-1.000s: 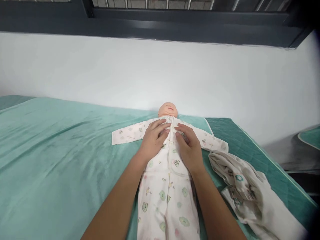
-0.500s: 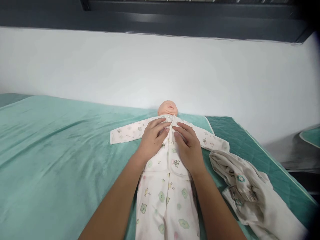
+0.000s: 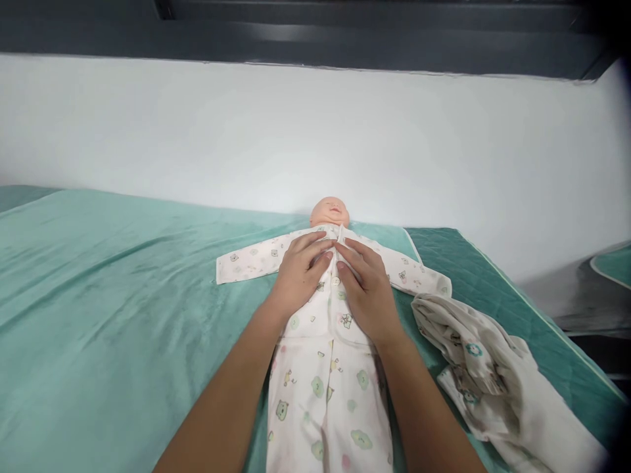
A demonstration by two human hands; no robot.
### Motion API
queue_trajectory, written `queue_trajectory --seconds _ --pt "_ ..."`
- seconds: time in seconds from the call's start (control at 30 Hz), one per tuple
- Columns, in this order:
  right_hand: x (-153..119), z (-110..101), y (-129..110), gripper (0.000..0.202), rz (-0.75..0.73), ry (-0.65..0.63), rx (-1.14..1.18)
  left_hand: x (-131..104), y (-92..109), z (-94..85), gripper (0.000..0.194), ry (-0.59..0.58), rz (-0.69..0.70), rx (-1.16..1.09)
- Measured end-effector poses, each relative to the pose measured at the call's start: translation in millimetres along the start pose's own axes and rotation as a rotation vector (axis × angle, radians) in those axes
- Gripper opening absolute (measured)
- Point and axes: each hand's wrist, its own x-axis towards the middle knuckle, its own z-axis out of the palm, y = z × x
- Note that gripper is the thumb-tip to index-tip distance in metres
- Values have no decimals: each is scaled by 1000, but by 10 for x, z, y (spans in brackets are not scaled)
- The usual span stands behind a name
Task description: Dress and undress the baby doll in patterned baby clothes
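A baby doll (image 3: 329,211) lies on its back, head by the wall, its arms spread in long sleeves. It wears a white baby jacket (image 3: 323,318) with small animal prints and a button front, and matching trousers (image 3: 323,407) below. My left hand (image 3: 304,270) rests flat on the left side of the jacket's chest, fingers stretched out. On the other side lies my right hand (image 3: 367,282), open too, its fingertips at the front edge near a button (image 3: 336,281). No held thing shows in either hand.
A crumpled white printed garment (image 3: 488,368) lies at the right. Under everything spreads a light green sheet (image 3: 138,315), with a darker green quilted cover (image 3: 438,246) at the right. A white wall (image 3: 296,131) rises behind, below a dark metal beam (image 3: 345,39).
My right hand has shifted slightly to the left, its fingertips closer to those of my left hand. My left hand has barely moved on the jacket.
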Motion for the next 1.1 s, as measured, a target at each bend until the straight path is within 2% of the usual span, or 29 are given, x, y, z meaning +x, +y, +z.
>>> queue_trajectory --seconds 0.23,0.5,0.6,0.77,0.93,1.1 --pt "-10 24 -12 34 70 90 35 0 23 -10 33 -18 -4 14" --pt "-15 27 24 32 104 103 73 -1 16 -11 33 -16 4 15" --pt "-15 15 31 34 93 66 38 1 20 -14 33 -16 2 10" --pt "-4 -27 37 40 43 -85 -66 4 20 -16 33 -14 7 13" --pt "3 -27 66 45 24 -146 -72 4 15 -13 34 -13 17 17" --pt "-10 37 78 44 108 -8 54 2 10 -11 33 -9 10 9"
